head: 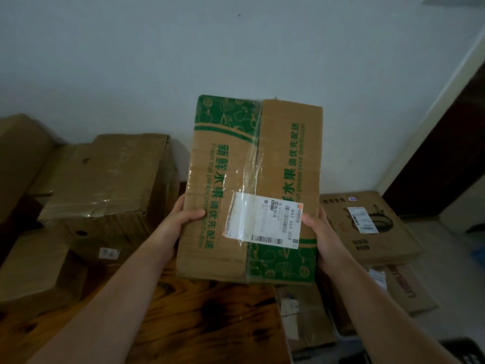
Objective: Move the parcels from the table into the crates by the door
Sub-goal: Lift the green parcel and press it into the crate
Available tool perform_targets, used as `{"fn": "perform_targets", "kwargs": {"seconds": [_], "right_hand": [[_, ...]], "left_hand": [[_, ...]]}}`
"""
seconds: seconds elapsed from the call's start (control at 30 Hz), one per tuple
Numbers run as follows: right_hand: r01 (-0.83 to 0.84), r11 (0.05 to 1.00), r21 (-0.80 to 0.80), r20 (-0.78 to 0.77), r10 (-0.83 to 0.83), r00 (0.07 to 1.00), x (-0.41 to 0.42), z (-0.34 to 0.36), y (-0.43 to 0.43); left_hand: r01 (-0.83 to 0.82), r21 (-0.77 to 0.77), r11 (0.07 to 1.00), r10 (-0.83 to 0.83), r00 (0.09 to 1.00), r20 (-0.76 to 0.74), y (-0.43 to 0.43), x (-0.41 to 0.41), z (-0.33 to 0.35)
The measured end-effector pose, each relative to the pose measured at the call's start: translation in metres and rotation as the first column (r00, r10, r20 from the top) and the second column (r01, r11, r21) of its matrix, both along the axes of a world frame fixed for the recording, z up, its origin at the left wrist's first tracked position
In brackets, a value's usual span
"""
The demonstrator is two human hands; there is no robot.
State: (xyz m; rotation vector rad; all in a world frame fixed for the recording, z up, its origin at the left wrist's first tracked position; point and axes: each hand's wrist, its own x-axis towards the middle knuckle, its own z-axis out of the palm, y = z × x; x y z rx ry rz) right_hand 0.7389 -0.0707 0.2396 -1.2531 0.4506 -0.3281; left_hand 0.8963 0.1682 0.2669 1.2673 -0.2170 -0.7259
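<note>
Left grip [181, 219] and right grip [324, 232] each clamp a side edge of the green-printed parcel [252, 166], thumbs on its labelled face, fingers hidden behind. Parcel is held up over the wooden bench [210, 316]. Other cardboard boxes [105, 185] sit to the left by the wall.

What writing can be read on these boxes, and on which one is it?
"新鮮水果": green print on the held box.
"请优先配送": green, same box.
"Fresh fruit please prior distribution": green, same box.
"843 X64 059": white shipping label on it.
Too blurred: the label's small print and the flat box at right.
</note>
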Motion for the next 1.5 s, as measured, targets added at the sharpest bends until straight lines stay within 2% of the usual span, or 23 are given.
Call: {"fn": "perform_targets", "kwargs": {"seconds": [0.17, 0.27, 0.37, 0.53, 0.83, 0.97, 1.1, 1.17, 1.23, 1.33, 1.5], "right_hand": [[0.128, 0.985, 0.115, -0.071, -0.121, 0.990, -0.014, 0.004, -0.014], [0.166, 0.984, 0.061, -0.119, -0.158, 0.980, -0.029, 0.018, -0.038], [0.184, 0.981, 0.065, -0.128, -0.174, 0.976, -0.043, 0.030, -0.071], [0.194, 0.980, -0.034, -0.187, -0.197, 0.962, -0.054, 0.029, -0.140], [0.015, 0.999, -0.045, -0.361, -0.030, 0.932, -0.036, -0.038, -0.270], [-0.112, 0.994, -0.004, -0.436, 0.099, 0.894, -0.023, -0.066, -0.289], [-0.217, 0.976, 0.002, -0.485, 0.190, 0.853, -0.002, -0.095, -0.286], [-0.266, 0.964, -0.004, -0.480, 0.232, 0.846, 0.015, -0.107, -0.281], [-0.282, 0.959, -0.013, -0.477, 0.242, 0.845, 0.035, -0.117, -0.280], [-0.247, 0.968, -0.050, -0.508, 0.189, 0.840, 0.063, -0.124, -0.285], [-0.341, 0.921, -0.189, -0.602, 0.166, 0.781, 0.085, -0.134, -0.289]], "left_hand": [[0.114, 0.003, 0.994, -0.114, 0.993, 0.010, -0.020, -0.004, 0.003], [0.203, 0.071, 0.977, -0.202, 0.979, -0.014, -0.045, -0.007, 0.004], [0.195, 0.134, 0.972, -0.197, 0.980, 0.001, -0.081, -0.011, 0.006], [0.189, 0.184, 0.965, -0.182, 0.982, -0.052, -0.152, -0.028, -0.007], [-0.020, 0.262, 0.965, 0.089, 0.963, -0.256, -0.261, -0.055, -0.084], [-0.072, 0.326, 0.942, 0.170, 0.944, -0.282, -0.274, -0.071, -0.122], [-0.219, 0.385, 0.897, 0.332, 0.908, -0.255, -0.277, -0.077, -0.157], [-0.289, 0.395, 0.872, 0.417, 0.860, -0.292, -0.276, -0.075, -0.170], [-0.341, 0.438, 0.832, 0.501, 0.801, -0.328, -0.275, -0.073, -0.183], [-0.344, 0.471, 0.812, 0.511, 0.809, -0.291, -0.277, -0.065, -0.198], [-0.346, 0.510, 0.787, 0.537, 0.791, -0.292, -0.284, -0.045, -0.211]]}}
